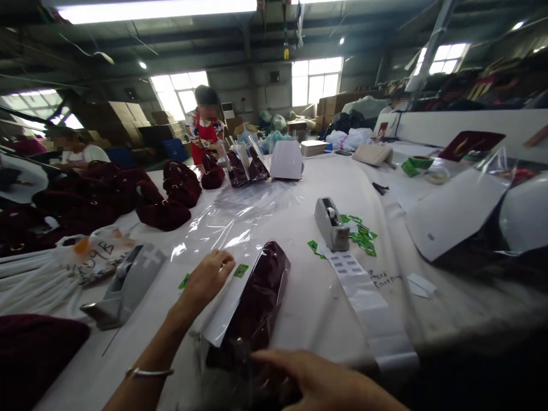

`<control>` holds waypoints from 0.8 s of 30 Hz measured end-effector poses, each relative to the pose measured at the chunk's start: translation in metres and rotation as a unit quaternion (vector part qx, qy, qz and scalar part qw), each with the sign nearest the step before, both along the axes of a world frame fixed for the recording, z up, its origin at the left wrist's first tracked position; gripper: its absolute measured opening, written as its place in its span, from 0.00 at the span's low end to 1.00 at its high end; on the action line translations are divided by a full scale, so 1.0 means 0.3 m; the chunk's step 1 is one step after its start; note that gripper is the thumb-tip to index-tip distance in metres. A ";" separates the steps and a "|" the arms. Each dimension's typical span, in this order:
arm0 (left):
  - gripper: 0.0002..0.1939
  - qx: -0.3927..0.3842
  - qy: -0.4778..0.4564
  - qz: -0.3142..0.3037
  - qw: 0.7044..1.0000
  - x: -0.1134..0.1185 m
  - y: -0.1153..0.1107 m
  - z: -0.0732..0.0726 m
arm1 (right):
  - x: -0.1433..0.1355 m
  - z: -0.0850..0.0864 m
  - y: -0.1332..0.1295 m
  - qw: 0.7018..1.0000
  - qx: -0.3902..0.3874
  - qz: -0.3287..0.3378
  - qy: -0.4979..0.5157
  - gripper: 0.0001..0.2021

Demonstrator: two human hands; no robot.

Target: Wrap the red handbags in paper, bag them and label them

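A dark burgundy glossy handbag (259, 291) lies on its side inside a clear plastic bag, with a white card (226, 311) along its left side. My right hand (317, 379) grips the near end of this wrapped handbag; its lower fingers are partly hidden. Beside the card is my left hand (209, 279), fingers loosely bent and a gap showing between them, with nothing visible in it. Just right of its fingertips sits a small green packet (241, 270). Another green packet (184, 281) peeks out behind the left hand.
Grey tape dispensers stand at the right (333, 225) and left (128, 285). By the right one are scattered green packets (363, 237) and a label strip (363, 297). Burgundy bags (162, 205) fill the left; wrapped bags (248, 165) stand farther back. A co-worker (205, 125) stands beyond the table.
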State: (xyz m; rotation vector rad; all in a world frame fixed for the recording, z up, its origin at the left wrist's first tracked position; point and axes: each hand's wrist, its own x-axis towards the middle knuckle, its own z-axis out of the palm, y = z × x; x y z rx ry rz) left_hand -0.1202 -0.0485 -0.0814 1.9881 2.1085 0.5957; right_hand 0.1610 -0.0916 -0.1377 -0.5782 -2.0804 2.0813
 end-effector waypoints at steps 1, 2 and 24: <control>0.17 0.009 -0.013 -0.018 1.000 0.016 0.025 0.022 | -0.012 -0.019 -0.013 1.000 -0.003 -0.001 0.011 0.45; 0.18 0.019 -0.021 -0.038 0.999 0.041 0.051 0.042 | -0.017 -0.031 -0.002 1.000 -0.006 -0.020 0.020 0.39; 0.17 -0.135 -0.023 -0.120 0.983 0.336 0.312 0.091 | 0.055 -0.082 0.724 0.882 -0.041 -0.436 0.176 0.28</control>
